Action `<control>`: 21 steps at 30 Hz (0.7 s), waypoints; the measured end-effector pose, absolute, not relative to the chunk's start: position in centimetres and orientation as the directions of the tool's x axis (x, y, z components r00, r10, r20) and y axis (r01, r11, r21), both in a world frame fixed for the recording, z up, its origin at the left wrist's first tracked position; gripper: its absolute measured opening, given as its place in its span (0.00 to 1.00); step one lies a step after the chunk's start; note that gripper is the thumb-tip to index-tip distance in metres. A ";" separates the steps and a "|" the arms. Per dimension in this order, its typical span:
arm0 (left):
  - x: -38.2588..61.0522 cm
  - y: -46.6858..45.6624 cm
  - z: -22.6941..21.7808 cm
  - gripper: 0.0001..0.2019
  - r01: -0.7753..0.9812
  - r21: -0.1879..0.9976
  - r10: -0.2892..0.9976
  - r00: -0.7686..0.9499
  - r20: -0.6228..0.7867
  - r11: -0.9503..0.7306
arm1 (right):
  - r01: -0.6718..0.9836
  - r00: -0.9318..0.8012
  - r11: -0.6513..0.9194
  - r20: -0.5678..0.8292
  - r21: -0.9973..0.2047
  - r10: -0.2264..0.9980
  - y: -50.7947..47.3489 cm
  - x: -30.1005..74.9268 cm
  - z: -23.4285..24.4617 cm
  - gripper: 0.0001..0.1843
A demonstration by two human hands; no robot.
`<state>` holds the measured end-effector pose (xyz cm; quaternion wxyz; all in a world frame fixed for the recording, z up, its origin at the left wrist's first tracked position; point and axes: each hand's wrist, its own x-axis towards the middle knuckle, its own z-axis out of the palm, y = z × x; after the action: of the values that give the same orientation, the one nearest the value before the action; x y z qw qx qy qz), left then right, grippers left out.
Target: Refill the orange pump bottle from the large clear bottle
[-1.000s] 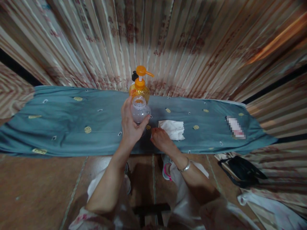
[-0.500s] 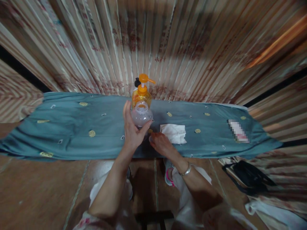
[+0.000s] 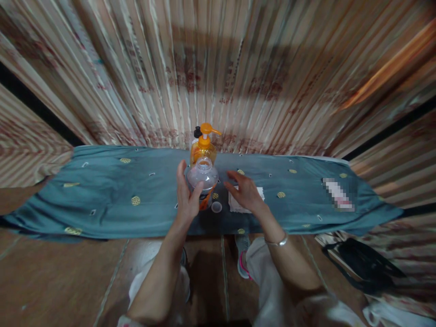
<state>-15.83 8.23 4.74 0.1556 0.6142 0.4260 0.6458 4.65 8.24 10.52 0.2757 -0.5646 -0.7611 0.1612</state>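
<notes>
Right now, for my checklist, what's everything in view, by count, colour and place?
Jar: one, clear, centre
Pump bottle: one, amber, behind jar
Container: one, black top, behind pump bottle
Disc: one, pale, right of jar
Sheet: one, white, right of disc
Pixelated item: one, whitish, right
Tablecloth: one, teal, across middle
Bars: three, black, at sides
Curtains: uncountable, beige, behind
Bag: one, black, lower right
Bundle: one, white, bottom right
Floor: one, brown, below
Shoes: two, greyish, below tablecloth
Trousers: one pair, whitish, below
Bracelet: one, silver, right wrist
Left hand: one, bare, at jar's left side
Right hand: one, bare, above sheet
</notes>
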 end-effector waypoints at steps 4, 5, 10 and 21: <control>-15.5 8.1 4.7 0.37 0.291 0.762 0.735 -0.219 0.642 -0.579 | 0.581 -0.087 0.415 0.453 -0.700 0.887 12.7 2.9 12.6 0.24; -15.4 8.1 4.8 0.37 0.278 0.768 0.739 -0.223 0.635 -0.576 | 0.533 -0.072 0.430 0.468 -0.728 0.881 14.0 2.2 12.9 0.25; -15.4 8.0 4.8 0.37 0.219 0.799 0.764 -0.237 0.600 -0.560 | 0.341 -0.123 0.487 0.476 -0.804 0.871 19.1 -0.7 13.2 0.28; -16.5 7.6 6.3 0.35 0.268 0.755 0.723 -0.225 0.653 -0.598 | 0.471 -0.138 0.543 0.550 -0.695 0.824 19.2 0.1 14.3 0.21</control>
<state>-16.54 7.56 6.34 0.1715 0.5982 0.4141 0.6643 0.12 19.25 14.27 0.4854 -0.4422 -0.7320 0.1814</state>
